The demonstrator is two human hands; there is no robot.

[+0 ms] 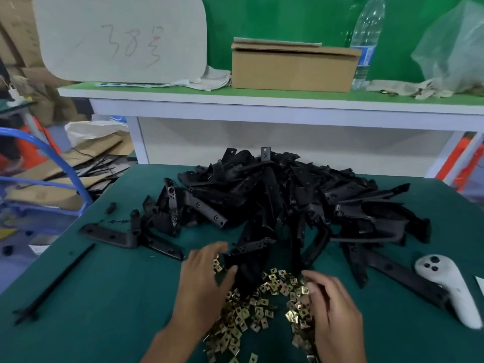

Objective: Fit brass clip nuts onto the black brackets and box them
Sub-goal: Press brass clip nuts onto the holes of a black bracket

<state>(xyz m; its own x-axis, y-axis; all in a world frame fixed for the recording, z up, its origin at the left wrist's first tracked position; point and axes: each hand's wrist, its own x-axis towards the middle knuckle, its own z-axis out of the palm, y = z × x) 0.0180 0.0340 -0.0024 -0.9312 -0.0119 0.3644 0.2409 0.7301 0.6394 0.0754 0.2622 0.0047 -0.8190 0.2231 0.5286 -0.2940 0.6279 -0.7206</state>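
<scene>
Centrally, low in the frame, your left hand (207, 281) grips a black bracket (245, 268), fingers curled round it with one clip nut (217, 265) at its edge, steadying it for fitting. Your right hand (330, 302) digs curled fingers into the brass clip nuts (258, 307); whether it pinches one is unclear. Behind lies the bracket pile (288, 195); a cardboard box (293, 66) sits upper centre.

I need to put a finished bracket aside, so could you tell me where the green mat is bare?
Bare mat lies between the thin black strip and the left hand. The centre is crowded: bracket pile, brass clip nuts, both hands. The white controller takes the right edge.
</scene>
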